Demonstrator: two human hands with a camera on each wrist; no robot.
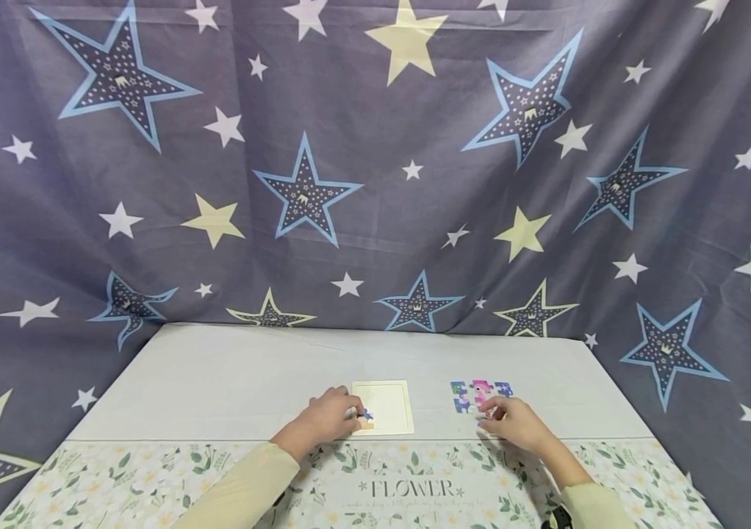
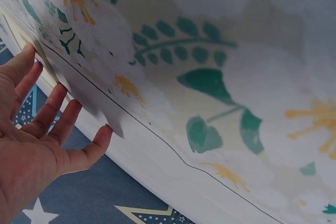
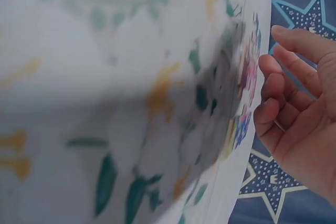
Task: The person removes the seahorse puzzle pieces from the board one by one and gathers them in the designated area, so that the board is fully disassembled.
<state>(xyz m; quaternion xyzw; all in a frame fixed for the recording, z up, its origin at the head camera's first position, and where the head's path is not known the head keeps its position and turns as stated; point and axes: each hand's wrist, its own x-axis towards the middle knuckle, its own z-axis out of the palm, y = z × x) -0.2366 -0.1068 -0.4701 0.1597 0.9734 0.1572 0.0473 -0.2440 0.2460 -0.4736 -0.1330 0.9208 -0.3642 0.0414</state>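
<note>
A cream puzzle tray (image 1: 392,410) lies flat on the white part of the table. In its near left corner sits a small blue and orange jigsaw piece (image 1: 367,420). My left hand (image 1: 331,416) rests at the tray's left edge, fingertips touching the rim and beside that piece; the left wrist view shows the fingers (image 2: 59,116) spread and loosely bent. To the right of the tray lie several colourful jigsaw pieces (image 1: 481,388), pink, blue and purple. Over their near right side hovers my right hand (image 1: 514,424), loosely curved, with nothing visible in it. The hand partly hides some pieces.
A floral cloth (image 1: 408,507) printed with "FLOWER" covers the near part of the table. Behind and at both sides hangs a dark curtain (image 1: 362,242) with stars. A dark watch-like band (image 1: 557,517) is at my right wrist.
</note>
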